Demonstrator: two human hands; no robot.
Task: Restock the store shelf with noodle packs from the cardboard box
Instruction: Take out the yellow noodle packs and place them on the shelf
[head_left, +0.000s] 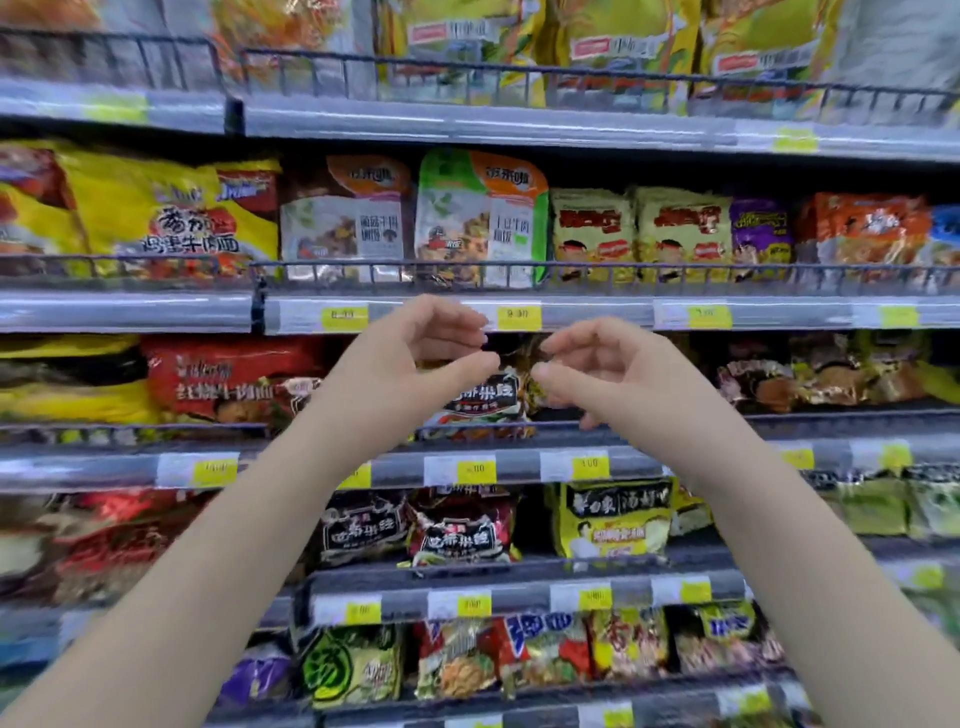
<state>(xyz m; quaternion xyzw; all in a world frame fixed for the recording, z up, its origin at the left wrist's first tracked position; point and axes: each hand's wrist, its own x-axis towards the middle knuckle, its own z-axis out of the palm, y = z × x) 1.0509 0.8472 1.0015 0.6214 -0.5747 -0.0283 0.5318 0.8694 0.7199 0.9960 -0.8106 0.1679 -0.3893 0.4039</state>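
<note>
Noodle pack (487, 399), dark with pale lettering, stands on the third shelf (519, 439) behind its wire rail, printed face turned out towards the person and lettering upright, so its top edge points up. The lettering runs along the shelf, which suggests the long axis lies left to right, but both hands cover the pack's sides and I cannot be sure. It lies straight beyond the fingers, in the gap between the two thumbs. The left hand (415, 353) and right hand (597, 364) hang in front of it at about the same height, each curved into a loose C with thumb below and fingers above, gripping nothing that I can see. The left thumb tip crosses the pack's upper part and the right thumb tip sits at its right edge, so neither hand is clearly nearer; whether either touches the wrapper is too blurred to tell. A red pack (228, 379) sits to the left and brown packs (810, 374) to the right. No cardboard box is in view.
</note>
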